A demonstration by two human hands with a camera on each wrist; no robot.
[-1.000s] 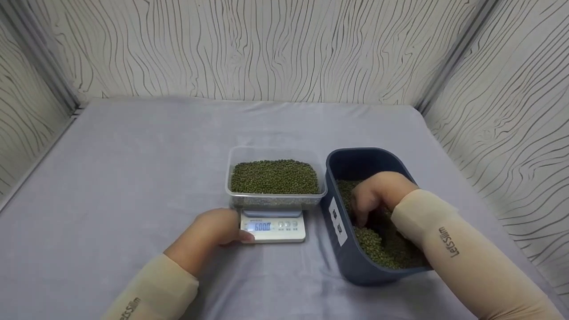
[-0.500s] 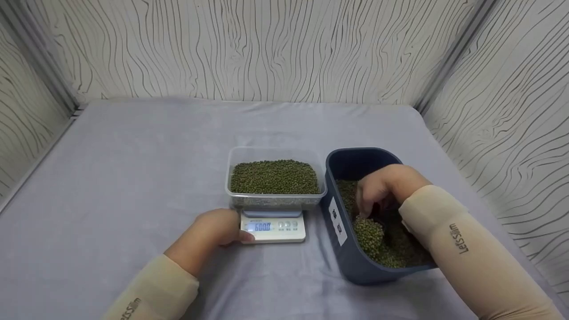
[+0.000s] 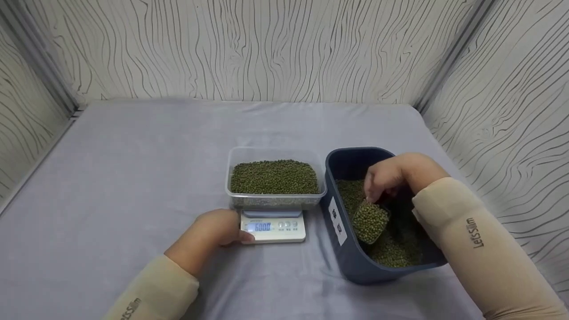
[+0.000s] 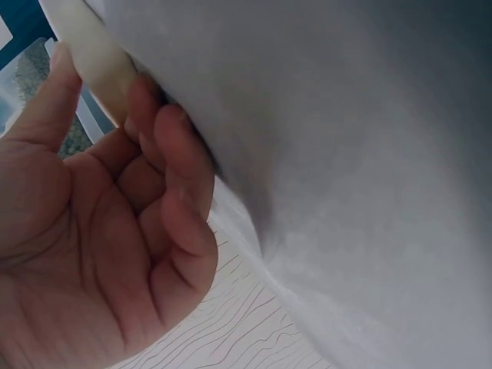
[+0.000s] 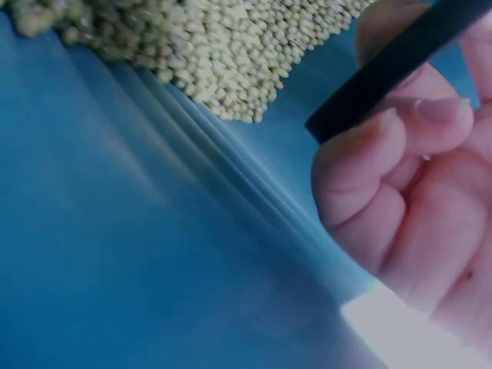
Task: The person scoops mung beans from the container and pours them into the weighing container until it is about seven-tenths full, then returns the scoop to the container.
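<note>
My left hand [image 3: 218, 226] holds the left front corner of a white kitchen scale [image 3: 284, 236], thumb on top beside the lit display, which reads about 600.0. In the left wrist view, its other fingers curl at the scale's side edge. A clear plastic container [image 3: 278, 196] of green mung beans [image 3: 273, 177] stands on the scale. Inside a dark blue bin [image 3: 355, 269], my right hand [image 3: 389, 175] grips a scoop by its black handle [image 5: 384, 73]. Beans heap the scoop's bowl, tilted just over the beans [image 3: 395, 255] in the bin.
A white label [image 3: 338, 221] is on the bin's left wall, and the bin stands close against the container's right side. Pale lavender cloth [image 3: 133, 178] covers the table. Wood-grain patterned panels [image 3: 266, 49] rise behind and at both sides.
The right hand has risen and moved back and right in the bin, bringing the bean-filled scoop up out of the beans. The left hand, scale and container have stayed put.
</note>
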